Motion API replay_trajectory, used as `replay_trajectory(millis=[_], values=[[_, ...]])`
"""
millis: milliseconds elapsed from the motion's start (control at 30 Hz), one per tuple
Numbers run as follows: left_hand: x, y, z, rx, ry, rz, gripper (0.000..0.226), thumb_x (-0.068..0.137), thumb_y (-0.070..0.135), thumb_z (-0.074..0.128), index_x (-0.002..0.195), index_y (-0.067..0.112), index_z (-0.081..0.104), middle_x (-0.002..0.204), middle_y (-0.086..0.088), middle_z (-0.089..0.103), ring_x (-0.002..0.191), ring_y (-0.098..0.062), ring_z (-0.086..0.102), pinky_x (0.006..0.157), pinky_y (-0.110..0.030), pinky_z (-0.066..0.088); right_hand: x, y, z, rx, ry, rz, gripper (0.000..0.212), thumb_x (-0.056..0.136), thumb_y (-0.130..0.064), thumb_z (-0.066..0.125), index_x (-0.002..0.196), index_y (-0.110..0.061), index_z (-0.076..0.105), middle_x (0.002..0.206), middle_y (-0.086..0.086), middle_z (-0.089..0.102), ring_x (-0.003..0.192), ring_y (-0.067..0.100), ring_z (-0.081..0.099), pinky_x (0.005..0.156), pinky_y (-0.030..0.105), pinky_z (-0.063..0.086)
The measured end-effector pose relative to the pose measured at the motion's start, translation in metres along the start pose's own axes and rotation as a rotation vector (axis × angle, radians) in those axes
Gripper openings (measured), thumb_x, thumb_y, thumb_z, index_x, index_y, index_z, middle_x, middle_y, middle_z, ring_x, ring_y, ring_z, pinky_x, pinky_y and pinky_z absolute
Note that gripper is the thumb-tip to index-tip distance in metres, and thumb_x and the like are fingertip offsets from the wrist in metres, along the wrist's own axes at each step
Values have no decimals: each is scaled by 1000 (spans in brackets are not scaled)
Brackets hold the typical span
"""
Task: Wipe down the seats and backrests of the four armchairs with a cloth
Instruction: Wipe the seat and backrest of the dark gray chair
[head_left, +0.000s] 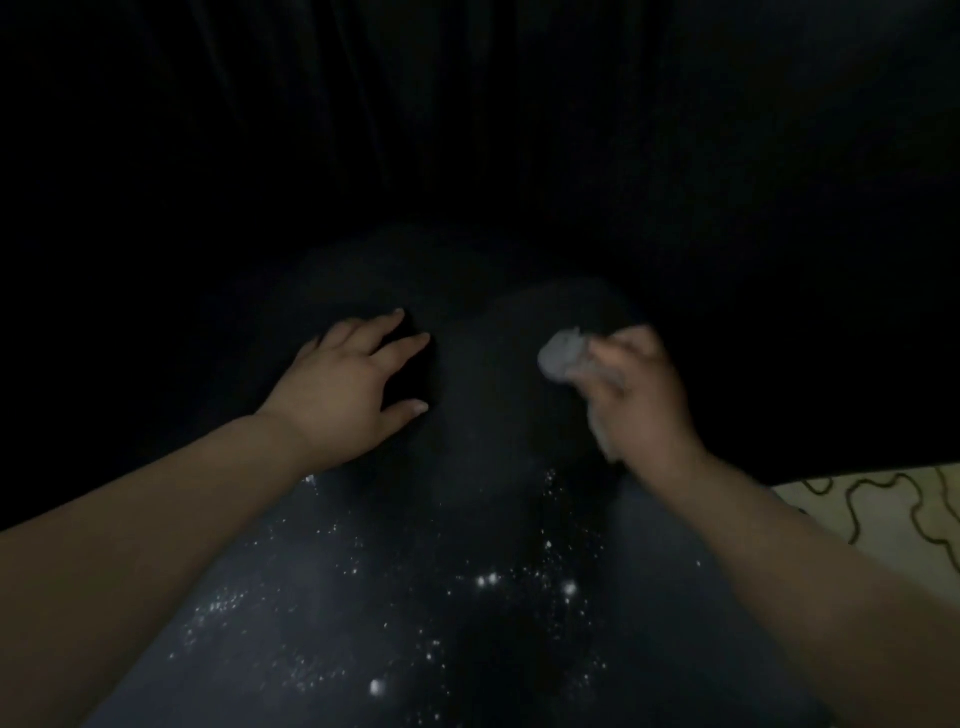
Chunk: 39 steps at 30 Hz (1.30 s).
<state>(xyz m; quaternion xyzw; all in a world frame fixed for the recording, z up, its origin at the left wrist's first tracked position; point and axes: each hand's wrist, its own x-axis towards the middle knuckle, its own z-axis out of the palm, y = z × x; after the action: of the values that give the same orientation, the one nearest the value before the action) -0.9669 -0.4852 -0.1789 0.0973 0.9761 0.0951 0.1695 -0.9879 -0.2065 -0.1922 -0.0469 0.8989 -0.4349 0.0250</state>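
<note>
A black armchair fills the dim view; its seat (467, 291) lies ahead of me and its dark backrest (467, 130) rises behind. My left hand (348, 384) rests flat on the seat with fingers spread. My right hand (639, 395) grips a bunched grey cloth (563, 356), whose end pokes out to the left of the fist, just above the seat. The right hand looks blurred.
Dark clothing with glittery white specks (467, 597) covers the lower middle of the view. A pale floor with dark squiggly lines (883, 514) shows at the right edge. Everything else is too dark to make out.
</note>
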Motion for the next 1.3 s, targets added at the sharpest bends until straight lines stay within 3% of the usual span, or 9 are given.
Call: replay_trajectory(millis=[133, 400, 533, 633, 767, 867, 1067, 1200, 1300], values=[[6, 3, 0, 30, 11, -12, 77, 81, 67, 47, 149, 39, 23, 159, 6, 13, 140, -25, 18, 110, -47, 26, 28, 15, -5, -38, -2, 131, 25, 88, -12, 64, 112, -5, 60, 104, -3, 44, 83, -5, 49, 73, -5, 32], [-1, 3, -4, 41, 1, 2, 77, 82, 66, 48, 149, 39, 23, 160, 6, 13, 141, -26, 18, 110, -47, 27, -79, 0, -4, -35, -237, -76, 25, 82, -1, 69, 91, -22, 61, 88, -11, 48, 81, -1, 54, 74, 4, 39], [-7, -12, -14, 33, 29, -19, 72, 85, 58, 52, 149, 37, 26, 160, 4, 15, 140, -29, 19, 110, -49, 27, -21, 0, 3, -52, -10, 14, 21, 84, -7, 68, 105, -4, 66, 99, 1, 44, 89, 13, 51, 83, 3, 35], [-16, -29, -18, 12, 52, -87, 71, 86, 55, 53, 149, 34, 29, 159, 1, 18, 141, -31, 20, 112, -51, 27, -5, -7, 18, -118, -29, 3, 31, 87, -15, 67, 117, -8, 63, 101, -2, 42, 90, 8, 48, 79, -1, 31], [-35, -45, -15, -31, 63, -157, 69, 86, 53, 55, 148, 35, 30, 159, 2, 17, 141, -29, 18, 111, -51, 24, -66, -16, 31, -171, -128, -127, 26, 85, -14, 68, 111, -16, 64, 100, 1, 51, 87, 11, 53, 78, 20, 48], [-50, -49, -13, -41, 41, -153, 69, 87, 52, 55, 148, 35, 30, 159, 2, 17, 141, -28, 18, 111, -50, 25, -96, -24, 27, -119, -263, -178, 28, 80, -4, 71, 101, -21, 62, 92, -7, 49, 81, 2, 53, 72, 6, 41], [-73, -63, -8, -78, 68, -224, 65, 90, 47, 54, 149, 33, 29, 159, 1, 16, 141, -30, 16, 112, -50, 23, -21, -49, 53, -29, -100, -60, 25, 86, -8, 66, 110, 0, 63, 93, -5, 43, 83, -10, 47, 77, -1, 34], [-89, -69, -3, -100, 68, -264, 64, 92, 45, 53, 149, 33, 28, 160, 0, 16, 142, -30, 16, 113, -49, 22, -36, -61, 79, -98, -164, -173, 15, 85, -20, 67, 98, -12, 67, 101, 14, 53, 96, 22, 56, 84, 22, 48], [-103, -73, -2, -111, 62, -277, 62, 93, 43, 52, 150, 33, 27, 160, 2, 14, 142, -27, 14, 113, -46, 20, -81, -60, 77, -129, -265, -314, 15, 82, -15, 71, 96, -19, 70, 95, 8, 53, 89, 23, 57, 80, 39, 53]])
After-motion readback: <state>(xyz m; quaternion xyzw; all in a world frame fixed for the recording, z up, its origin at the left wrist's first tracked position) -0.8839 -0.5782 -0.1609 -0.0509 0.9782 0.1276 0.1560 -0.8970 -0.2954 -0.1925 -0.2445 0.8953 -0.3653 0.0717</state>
